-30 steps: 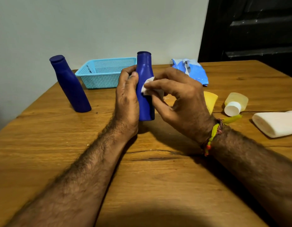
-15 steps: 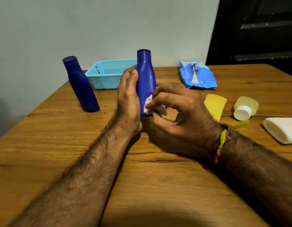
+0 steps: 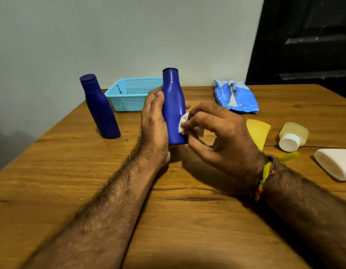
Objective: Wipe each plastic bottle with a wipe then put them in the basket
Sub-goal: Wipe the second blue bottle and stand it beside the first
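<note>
Nearest to the camera, the two forearms lie over the table (image 3: 187, 230) and meet at one blue bottle (image 3: 173, 105), which stands upright on the wood near the middle. The left hand (image 3: 153, 123) is curled round the bottle's left side, with a fingertip showing past its far edge, most likely so that the bottle does not turn or slide under the rubbing. The right hand (image 3: 220, 136) pinches a small white wipe (image 3: 184, 123) between thumb and fingers and presses it on the lower right side of the bottle, so this bottle is probably in the middle of its cleaning. To the right lie a yellow bottle (image 3: 258, 133), a pale bottle (image 3: 293, 135) with a white cap and a white bottle (image 3: 335, 164), all on their sides and seemingly waiting. Farther left, a second blue bottle (image 3: 99, 109) stands apart. Behind, by the wall, the basket (image 3: 129, 98) holds no bottle that can be seen, and the blue wipe pack (image 3: 236, 98) lies open to its right. Against the frame one second ago, the wipe is lower on the bottle, while the left hand keeps the same hold.
</note>
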